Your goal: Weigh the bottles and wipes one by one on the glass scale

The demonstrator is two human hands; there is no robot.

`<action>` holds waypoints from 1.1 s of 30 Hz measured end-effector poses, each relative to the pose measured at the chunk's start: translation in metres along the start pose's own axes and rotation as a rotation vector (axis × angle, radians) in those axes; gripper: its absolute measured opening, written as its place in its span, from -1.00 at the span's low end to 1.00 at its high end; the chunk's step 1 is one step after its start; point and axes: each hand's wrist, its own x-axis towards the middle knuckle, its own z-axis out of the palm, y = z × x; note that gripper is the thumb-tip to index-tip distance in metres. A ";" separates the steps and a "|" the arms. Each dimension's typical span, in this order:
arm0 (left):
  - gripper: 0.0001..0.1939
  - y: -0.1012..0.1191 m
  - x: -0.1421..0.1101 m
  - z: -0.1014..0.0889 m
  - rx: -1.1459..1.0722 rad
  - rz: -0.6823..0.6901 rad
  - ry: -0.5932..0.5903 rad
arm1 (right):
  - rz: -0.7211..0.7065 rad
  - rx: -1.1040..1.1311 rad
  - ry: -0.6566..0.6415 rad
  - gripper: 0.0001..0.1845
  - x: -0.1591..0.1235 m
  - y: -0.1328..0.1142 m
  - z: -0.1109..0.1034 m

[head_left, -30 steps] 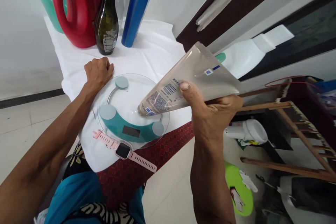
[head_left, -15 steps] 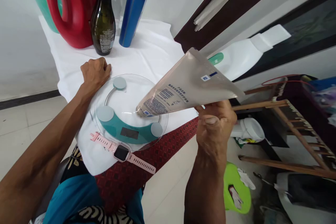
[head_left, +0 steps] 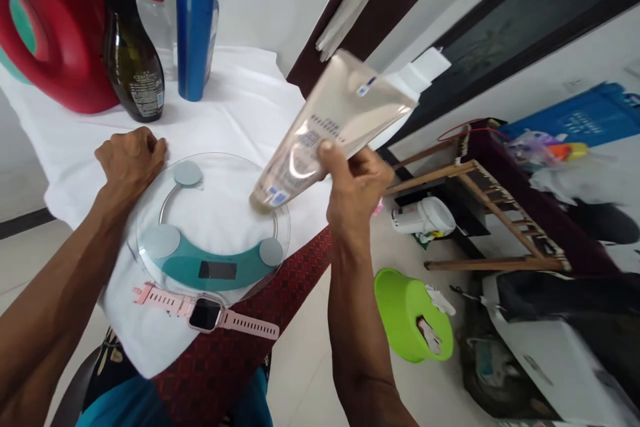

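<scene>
My right hand [head_left: 356, 181] is closed round a large beige squeeze tube [head_left: 330, 127], holding it slanted with its cap end down over the right side of a round glass bathroom scale [head_left: 210, 230]. Whether the cap touches the glass I cannot tell. My left hand [head_left: 129, 159] is a loose fist resting at the scale's far left rim on the white cloth [head_left: 240, 107]. A pink smartwatch [head_left: 206, 312] lies flat just in front of the scale.
At the back of the table stand a red jug [head_left: 55, 47], a dark pump bottle [head_left: 131, 60], a clear bottle [head_left: 153, 7] and a blue flask [head_left: 195, 27]. To the right are a wooden rack [head_left: 495, 213], a white appliance [head_left: 425, 217] and a green basin [head_left: 413, 313] on the floor.
The view has swung right and the tube has turned steeper. My right hand regripped it higher along the body. My left hand stayed at the scale's rim.
</scene>
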 end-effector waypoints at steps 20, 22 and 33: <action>-0.60 -0.002 -0.001 -0.001 -0.013 0.047 -0.072 | 0.021 -0.582 0.337 -0.69 0.113 0.080 0.025; -0.59 -0.002 -0.001 0.000 -0.012 0.045 -0.060 | 0.044 -0.577 0.337 -0.69 0.122 0.083 0.032; -0.52 -0.005 -0.004 0.003 -0.006 0.056 -0.074 | 0.187 -0.676 0.244 -0.73 0.111 0.094 0.049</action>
